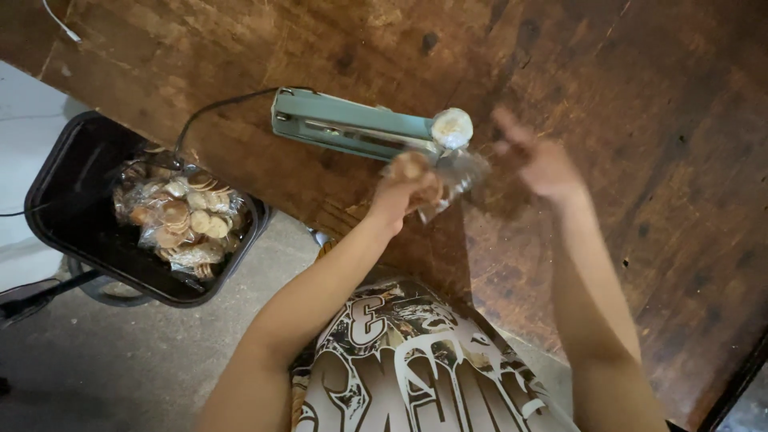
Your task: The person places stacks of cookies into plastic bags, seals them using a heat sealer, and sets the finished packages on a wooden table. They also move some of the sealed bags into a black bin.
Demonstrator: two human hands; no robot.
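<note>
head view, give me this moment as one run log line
left hand: holds clear bag of round biscuits | right hand: open, blurred, beside bag | sealer: on wooden table | black bin: filled bags

Worn dark wooden table (640, 120) bearing a pale-green heat sealer (352, 128).

Sealer (352, 128) on the table (640, 160) — bin (72, 216) of packets (180, 220) left, on the floor (144, 352).
</note>
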